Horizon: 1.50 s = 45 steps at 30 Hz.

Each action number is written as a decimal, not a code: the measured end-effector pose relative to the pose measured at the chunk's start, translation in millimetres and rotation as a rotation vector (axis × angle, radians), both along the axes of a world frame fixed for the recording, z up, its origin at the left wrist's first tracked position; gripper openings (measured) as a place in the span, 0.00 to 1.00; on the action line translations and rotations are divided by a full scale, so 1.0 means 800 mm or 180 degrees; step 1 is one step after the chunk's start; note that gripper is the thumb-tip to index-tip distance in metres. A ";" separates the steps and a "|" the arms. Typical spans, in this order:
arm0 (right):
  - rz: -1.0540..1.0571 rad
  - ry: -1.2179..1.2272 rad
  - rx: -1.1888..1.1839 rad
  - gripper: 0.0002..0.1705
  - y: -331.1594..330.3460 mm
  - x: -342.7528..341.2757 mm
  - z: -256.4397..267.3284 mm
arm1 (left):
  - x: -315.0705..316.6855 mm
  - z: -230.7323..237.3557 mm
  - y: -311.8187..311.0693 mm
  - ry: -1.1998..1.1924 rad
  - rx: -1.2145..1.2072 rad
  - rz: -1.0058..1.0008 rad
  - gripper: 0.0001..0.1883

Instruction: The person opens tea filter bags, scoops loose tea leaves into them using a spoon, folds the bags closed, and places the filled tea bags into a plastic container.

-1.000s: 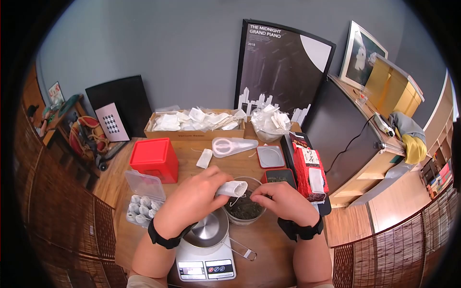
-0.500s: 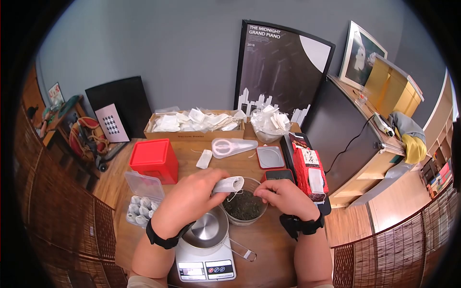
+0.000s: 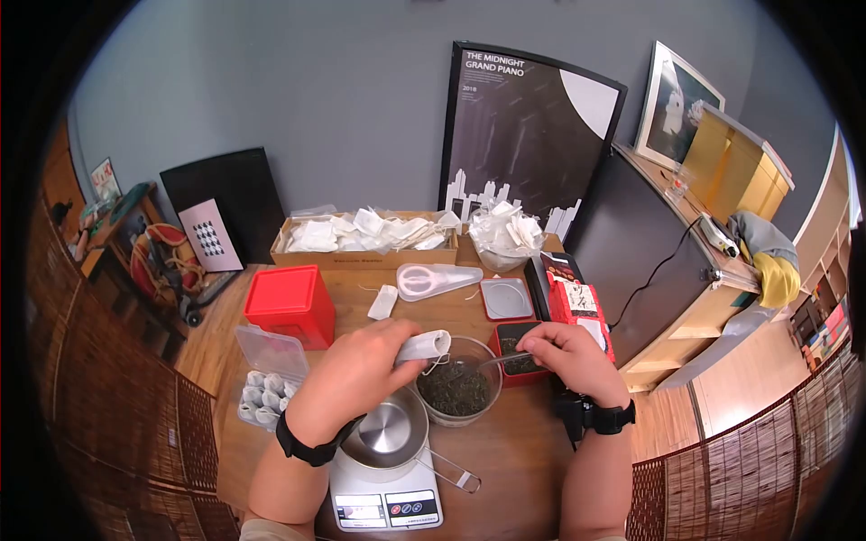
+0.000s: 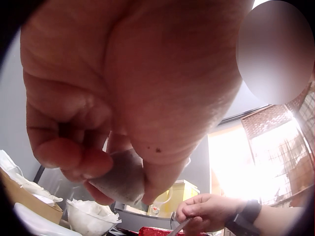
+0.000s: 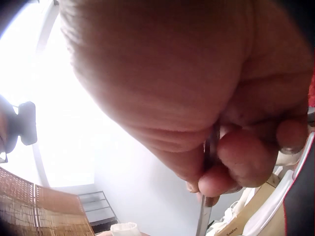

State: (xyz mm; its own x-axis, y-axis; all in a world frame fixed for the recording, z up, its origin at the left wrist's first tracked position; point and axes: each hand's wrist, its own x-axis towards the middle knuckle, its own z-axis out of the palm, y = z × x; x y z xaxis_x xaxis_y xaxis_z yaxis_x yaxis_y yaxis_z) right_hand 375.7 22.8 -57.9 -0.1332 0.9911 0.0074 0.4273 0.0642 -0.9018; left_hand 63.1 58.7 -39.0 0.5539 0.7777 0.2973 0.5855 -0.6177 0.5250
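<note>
In the head view my left hand (image 3: pixel 368 371) grips a white fabric pouch (image 3: pixel 422 347), its round mouth facing right and a string hanging from it. Below and to its right stands a clear bowl of dark dried leaves (image 3: pixel 456 389). My right hand (image 3: pixel 574 359) pinches a thin metal utensil (image 3: pixel 502 359), which slants down leftward over the bowl's right side; the right wrist view shows its handle (image 5: pixel 204 219) between thumb and fingers. Beside that hand is a red-rimmed tin of leaves (image 3: pixel 520 363). A steel pan (image 3: pixel 388 435) rests on a white scale (image 3: pixel 386 505).
Left are a red box (image 3: pixel 290 307) and an open plastic case of filled pouches (image 3: pixel 263 397). Behind lie a single pouch (image 3: pixel 382 302), covered scissors (image 3: pixel 437 281), a tin lid (image 3: pixel 507 298) and a carton of white pouches (image 3: pixel 361 259). A red packet (image 3: pixel 574 301) stands at right.
My right hand has moved right, away from the pouch, and the metal utensil now shows over the bowl. The left hand with the pouch has shifted slightly left.
</note>
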 end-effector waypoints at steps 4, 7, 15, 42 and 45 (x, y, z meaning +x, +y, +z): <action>-0.0086 -0.0030 0.0124 0.11 -0.009 0.003 0.016 | 0.001 -0.005 0.001 0.0039 0.0039 -0.0022 0.18; -0.0343 -0.0019 -0.0082 0.12 -0.016 0.006 0.025 | 0.002 -0.008 0.001 0.0132 0.0048 0.0012 0.18; -0.0574 0.0436 0.0251 0.10 -0.024 0.016 0.029 | 0.003 -0.010 0.003 0.0292 0.0056 0.0098 0.19; -0.0429 0.0340 0.0499 0.10 -0.027 -0.019 0.037 | 0.006 -0.004 -0.004 0.0407 0.0065 0.0088 0.20; -0.0465 0.0181 0.0697 0.09 -0.032 -0.027 0.042 | 0.007 -0.002 -0.004 0.0418 0.0032 0.0054 0.20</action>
State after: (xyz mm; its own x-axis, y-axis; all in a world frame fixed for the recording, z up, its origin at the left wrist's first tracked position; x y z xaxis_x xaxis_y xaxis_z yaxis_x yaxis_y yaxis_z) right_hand 354.3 -2.7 -24.5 0.0180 0.9737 0.2273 0.3953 0.2019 -0.8961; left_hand 69.0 55.1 -40.3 0.5753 0.7847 0.2309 0.6594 -0.6119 0.4368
